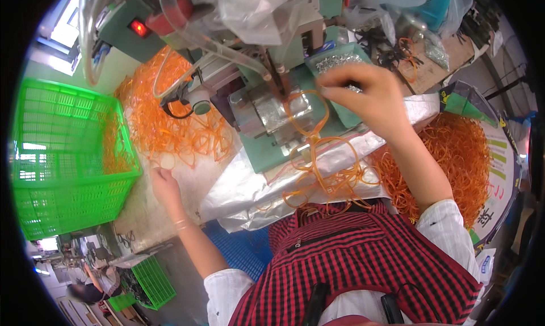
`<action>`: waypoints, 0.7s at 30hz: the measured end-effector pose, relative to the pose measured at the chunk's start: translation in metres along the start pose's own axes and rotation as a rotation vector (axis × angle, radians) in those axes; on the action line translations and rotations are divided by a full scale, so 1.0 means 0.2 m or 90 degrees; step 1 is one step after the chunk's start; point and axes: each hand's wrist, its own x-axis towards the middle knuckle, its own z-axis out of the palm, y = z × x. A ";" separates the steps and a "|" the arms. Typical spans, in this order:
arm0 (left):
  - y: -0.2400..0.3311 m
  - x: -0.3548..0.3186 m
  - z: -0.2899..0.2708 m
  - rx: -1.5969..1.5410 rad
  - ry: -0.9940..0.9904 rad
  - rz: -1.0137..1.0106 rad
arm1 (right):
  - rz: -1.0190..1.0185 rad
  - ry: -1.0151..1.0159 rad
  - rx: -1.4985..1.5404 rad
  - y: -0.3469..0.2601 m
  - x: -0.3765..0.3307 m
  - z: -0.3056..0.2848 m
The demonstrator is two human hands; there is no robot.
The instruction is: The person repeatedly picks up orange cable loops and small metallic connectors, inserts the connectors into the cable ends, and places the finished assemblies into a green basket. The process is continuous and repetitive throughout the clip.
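My right hand (363, 93), slightly blurred, is raised beside the head of a green bench press (255, 153). Its thumb and forefinger pinch together at the upper edge of an orange band loop (327, 113). That loop passes under the press head, and a chain of linked orange bands (323, 175) hangs from it toward my apron. On the left, my closed left hand (166, 187) is low over the worktable, at the near edge of a heap of orange bands (170, 110). A thin loop shows at its fingertips.
A green plastic crate (68, 181) stands at the left. Small metal parts fill a green tray (340, 62) behind my right hand. More orange bands (437, 161) lie heaped at the right. Silvery sheeting (238, 184) covers the table's front edge. Another person (93, 286) is far off, lower left.
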 end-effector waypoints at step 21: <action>1.35 -0.34 -0.44 -0.801 0.174 0.561 | -0.090 -0.008 0.123 -0.05 -0.09 0.16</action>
